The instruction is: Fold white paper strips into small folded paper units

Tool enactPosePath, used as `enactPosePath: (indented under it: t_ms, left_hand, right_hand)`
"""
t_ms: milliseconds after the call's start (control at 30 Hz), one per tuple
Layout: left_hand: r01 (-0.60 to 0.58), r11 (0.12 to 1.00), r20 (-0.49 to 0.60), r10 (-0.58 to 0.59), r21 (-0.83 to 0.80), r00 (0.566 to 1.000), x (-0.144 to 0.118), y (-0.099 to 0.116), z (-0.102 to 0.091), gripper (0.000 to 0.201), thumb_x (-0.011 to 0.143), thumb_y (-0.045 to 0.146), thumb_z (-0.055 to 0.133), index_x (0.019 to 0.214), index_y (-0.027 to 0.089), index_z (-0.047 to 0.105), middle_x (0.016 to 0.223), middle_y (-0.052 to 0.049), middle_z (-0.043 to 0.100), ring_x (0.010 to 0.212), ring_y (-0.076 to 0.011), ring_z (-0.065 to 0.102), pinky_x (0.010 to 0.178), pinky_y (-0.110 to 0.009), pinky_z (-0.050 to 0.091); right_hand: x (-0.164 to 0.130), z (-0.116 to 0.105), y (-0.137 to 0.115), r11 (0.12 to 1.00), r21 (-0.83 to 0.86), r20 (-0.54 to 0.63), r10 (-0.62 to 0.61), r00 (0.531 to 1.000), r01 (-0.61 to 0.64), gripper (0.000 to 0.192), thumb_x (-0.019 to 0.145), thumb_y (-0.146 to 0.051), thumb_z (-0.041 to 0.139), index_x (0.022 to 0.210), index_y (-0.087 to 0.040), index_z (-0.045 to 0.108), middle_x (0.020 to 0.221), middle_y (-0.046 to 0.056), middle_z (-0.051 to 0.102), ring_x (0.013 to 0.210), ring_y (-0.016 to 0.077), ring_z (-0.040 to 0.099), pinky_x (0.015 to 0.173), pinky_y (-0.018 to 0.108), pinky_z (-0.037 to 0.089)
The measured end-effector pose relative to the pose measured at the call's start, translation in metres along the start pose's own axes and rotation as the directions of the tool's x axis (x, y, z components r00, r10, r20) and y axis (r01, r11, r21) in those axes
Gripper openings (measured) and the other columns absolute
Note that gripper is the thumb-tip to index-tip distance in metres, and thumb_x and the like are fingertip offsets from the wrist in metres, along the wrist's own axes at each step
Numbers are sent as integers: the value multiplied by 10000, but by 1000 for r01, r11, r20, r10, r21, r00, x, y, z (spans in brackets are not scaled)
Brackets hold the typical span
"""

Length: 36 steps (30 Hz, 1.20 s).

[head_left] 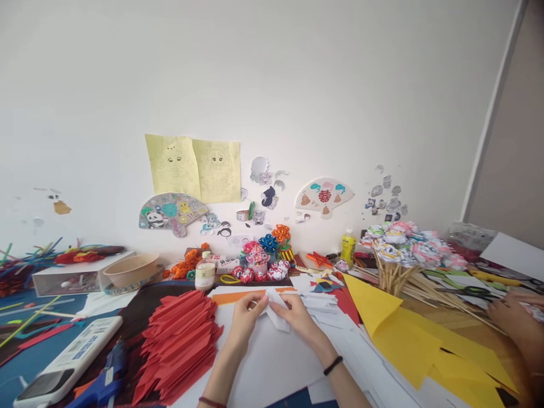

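Note:
A small folded piece of white paper [277, 318] is pinched between my two hands, above a stack of white sheets [272, 368]. My left hand [250, 309] grips its upper left side with thumb and fingertips. On the other side, my right hand [296, 314] has its thumb pressed on the paper, with the fingers behind it partly hidden. A heap of folded red paper strips [181, 340] lies left of my left forearm. To the right of my hands are loose white strips [321, 309] and large yellow sheets [408, 340].
At the left lie a blue glue gun [106, 371] and a white power strip [72, 360]. Paper flowers [267, 249], a white-capped bottle [205, 272] and a yellow bottle [348, 246] stand along the wall. Another person's hand [516, 317] is at the right, near scissors [467, 291].

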State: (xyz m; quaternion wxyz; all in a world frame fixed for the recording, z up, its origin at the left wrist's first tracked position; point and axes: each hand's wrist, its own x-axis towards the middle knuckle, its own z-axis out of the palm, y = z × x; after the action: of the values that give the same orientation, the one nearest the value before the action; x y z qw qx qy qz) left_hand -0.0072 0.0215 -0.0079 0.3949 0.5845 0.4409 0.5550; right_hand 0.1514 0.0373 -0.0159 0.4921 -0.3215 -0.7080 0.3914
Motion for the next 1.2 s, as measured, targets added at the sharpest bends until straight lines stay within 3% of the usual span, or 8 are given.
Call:
enactPosePath:
  t_ms: [233, 600, 867, 1200]
  left_hand:
    - [2, 999, -35, -3, -44, 999, -1, -2, 1, 385, 676, 504, 686, 736, 123, 674, 618, 7, 557, 572, -104, 408, 528, -206, 291]
    - [39, 991, -6, -41, -125, 999, -3, 1, 0, 345, 651, 463, 728, 731, 135, 660, 622, 14, 572, 584, -105, 428, 546, -203, 298]
    - [-2, 999, 8, 2, -37, 1000, 0, 1, -1, 359, 713, 482, 660, 795, 134, 681, 719, -32, 636, 628, -135, 487, 541, -212, 322]
    - [-176, 967, -75, 193, 182, 978, -4, 3, 2, 311, 778, 444, 579, 766, 147, 669, 701, -34, 647, 618, -155, 521, 560, -231, 370]
  right_hand:
    - [0, 2, -1, 999, -33, 10, 4, 1000, -4, 386, 804, -469, 599, 644, -119, 626, 594, -13, 503, 556, 109, 416, 509, 210, 287]
    - [0, 1, -2, 1000, -31, 5, -3, 1000, 3, 389, 804, -426, 598, 561, -134, 516, 558, -36, 382, 532, 86, 330, 486, 209, 227]
    - [1, -1, -2, 999, -41, -11, -4, 1000, 4, 418, 781, -397, 604, 492, -160, 417, 529, -48, 316, 498, 75, 272, 460, 213, 185]
    - [-1, 1, -11, 998, -51, 1, 29, 1000, -29, 442, 760, -430, 609, 479, -170, 389, 514, -54, 293, 489, 75, 251, 452, 214, 168]
